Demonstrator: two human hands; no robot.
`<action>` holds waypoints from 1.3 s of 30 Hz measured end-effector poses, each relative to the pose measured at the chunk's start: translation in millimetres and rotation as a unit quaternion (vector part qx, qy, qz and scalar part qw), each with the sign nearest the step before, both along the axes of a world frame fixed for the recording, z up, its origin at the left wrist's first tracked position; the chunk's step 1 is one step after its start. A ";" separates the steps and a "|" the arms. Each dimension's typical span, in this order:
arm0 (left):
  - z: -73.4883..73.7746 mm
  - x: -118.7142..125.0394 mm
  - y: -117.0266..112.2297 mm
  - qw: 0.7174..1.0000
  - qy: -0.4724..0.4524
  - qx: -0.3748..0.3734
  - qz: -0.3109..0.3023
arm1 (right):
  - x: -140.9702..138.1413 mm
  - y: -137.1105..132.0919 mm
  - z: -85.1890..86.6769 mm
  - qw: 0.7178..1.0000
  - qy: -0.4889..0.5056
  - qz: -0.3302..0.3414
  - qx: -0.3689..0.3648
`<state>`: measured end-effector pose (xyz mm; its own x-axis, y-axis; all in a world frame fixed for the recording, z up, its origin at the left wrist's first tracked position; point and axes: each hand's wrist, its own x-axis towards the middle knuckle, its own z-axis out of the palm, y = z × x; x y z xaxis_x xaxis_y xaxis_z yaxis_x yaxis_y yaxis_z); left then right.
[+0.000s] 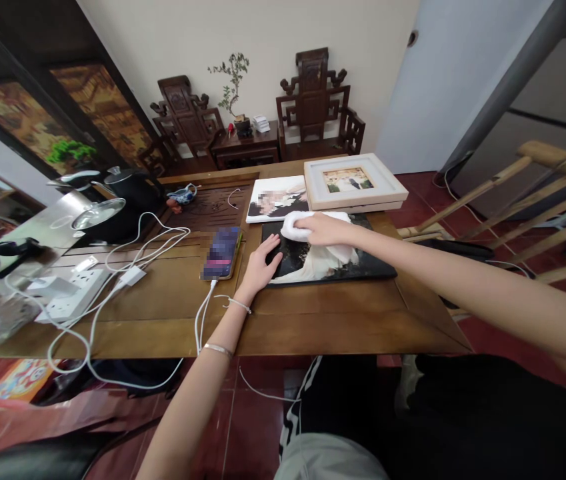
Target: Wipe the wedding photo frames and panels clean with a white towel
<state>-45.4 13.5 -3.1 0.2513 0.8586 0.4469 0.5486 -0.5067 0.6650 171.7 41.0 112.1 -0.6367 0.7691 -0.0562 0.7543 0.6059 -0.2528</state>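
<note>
A dark photo panel (363,263) lies flat on the wooden table (313,320). My left hand (261,267) rests on its near left corner, fingers spread flat. My right hand (323,229) presses a white cloth (295,225) onto the panel's upper left part, fingers closed over the cloth. A second photo print (275,199) lies behind the panel, and a white framed picture (355,180) stands on a stack at the back right.
A phone (221,253) on a white charging cable lies left of the panel. Power strips (70,293), tangled white cables, a kettle (130,190) and a metal lid sit at the left. Carved chairs (315,100) stand by the wall. Wooden rails (513,193) are at the right.
</note>
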 end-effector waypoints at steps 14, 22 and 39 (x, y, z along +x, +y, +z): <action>1.8 0.3 -1.7 0.999 -0.034 -0.024 0.002 | -10.1 14.9 -5.0 0.999 0.024 -0.022 -0.001; 0.3 -0.8 0.6 0.997 -0.068 -0.021 0.013 | 85.1 6.5 -18.3 0.997 -0.017 -0.077 0.018; -0.7 -1.2 -0.2 1.000 0.016 -0.023 0.001 | 131.7 -133.2 -58.9 0.996 0.000 0.078 0.034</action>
